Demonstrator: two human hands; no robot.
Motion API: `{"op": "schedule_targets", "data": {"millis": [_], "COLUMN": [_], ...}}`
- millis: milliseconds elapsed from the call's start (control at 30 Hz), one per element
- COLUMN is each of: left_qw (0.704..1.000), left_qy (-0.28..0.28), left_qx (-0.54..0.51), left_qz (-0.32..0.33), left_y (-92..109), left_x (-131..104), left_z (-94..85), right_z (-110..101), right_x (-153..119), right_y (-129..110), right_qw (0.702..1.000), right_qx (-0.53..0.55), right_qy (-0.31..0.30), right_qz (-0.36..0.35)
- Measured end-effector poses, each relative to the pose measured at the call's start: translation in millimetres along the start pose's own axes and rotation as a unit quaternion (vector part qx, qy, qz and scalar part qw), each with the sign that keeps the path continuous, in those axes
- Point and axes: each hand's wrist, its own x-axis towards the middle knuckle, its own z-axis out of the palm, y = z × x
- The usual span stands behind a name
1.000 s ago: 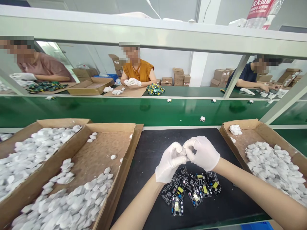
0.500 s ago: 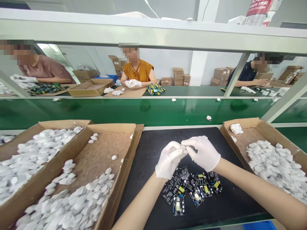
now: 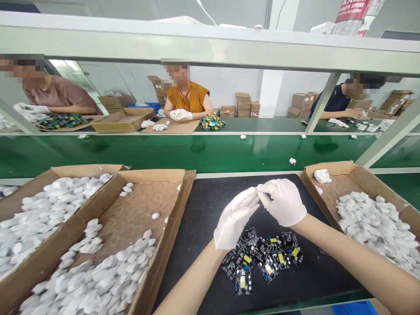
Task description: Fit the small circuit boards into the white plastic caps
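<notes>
My left hand (image 3: pixel 235 219), in a white glove, is held above the black mat (image 3: pixel 200 214) with its fingers stretched out and lying together. My right hand (image 3: pixel 285 202), gloved too, pinches thumb and forefinger together right at the left fingertips. Whatever lies in that pinch is too small or hidden to make out. Below both hands lies a loose cluster of black circuit boards (image 3: pixel 262 251), some with yellow-topped parts facing up, others face down. Another board's edge (image 3: pixel 323 251) peeks out beside my right forearm.
Cardboard trays with white lumps stand left (image 3: pixel 157 258) and right (image 3: pixel 377 227) of the mat. Beyond runs a green conveyor belt (image 3: pixel 183 153) carrying boards topped with white lumps (image 3: pixel 292 161). Several co-workers sit across it, behind a white frame (image 3: pixel 210 46).
My left fingers have straightened from a curled grip, and both hands have shifted slightly up and right. A small white bit between the fingertips no longer shows. Boards on the belt have moved right.
</notes>
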Motion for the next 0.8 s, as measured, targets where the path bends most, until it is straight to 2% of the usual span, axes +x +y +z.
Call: {"op": "schedule_targets", "data": {"millis": [100,267,400,467,567,667,733,800], "left_qw": [1.000,0.999,0.999,0.998,0.995,0.994,0.995,0.995], "left_qy": [-0.027,0.014,0.027,0.050,0.087,0.102,0.097,0.090], "left_qx": [-0.007,-0.011,0.002,-0.001,-0.014,-0.017,-0.014,-0.011], "left_qz": [0.000,0.041,0.028,0.030,0.041,0.038,0.033,0.030], "left_y": [-1,-3,-3,-4,-5,-5,-5,-4], "left_x": [0,2,3,4,5,6,7,7], "left_z": [1.4,-4.5,-7.6,-7.9,-8.3,-8.8,-8.5,-7.3], "right_z": [-1,-1,-2,-5,-8,-5,0,4], "right_x": [1,-4,-4,-1,3,6,5,4], "right_y": [-1,-18,-24,-22,-15,-10,-9,-10], "right_qw": [0.999,0.997,0.984,0.961,0.899,0.855,0.843,0.844], "right_qx": [0.002,0.052,0.134,0.227,0.373,0.428,0.447,0.455], "right_qy": [-0.027,-0.051,-0.104,-0.121,-0.111,-0.107,-0.136,-0.170], "right_qz": [0.019,0.014,0.057,0.101,0.201,0.272,0.265,0.228]}}
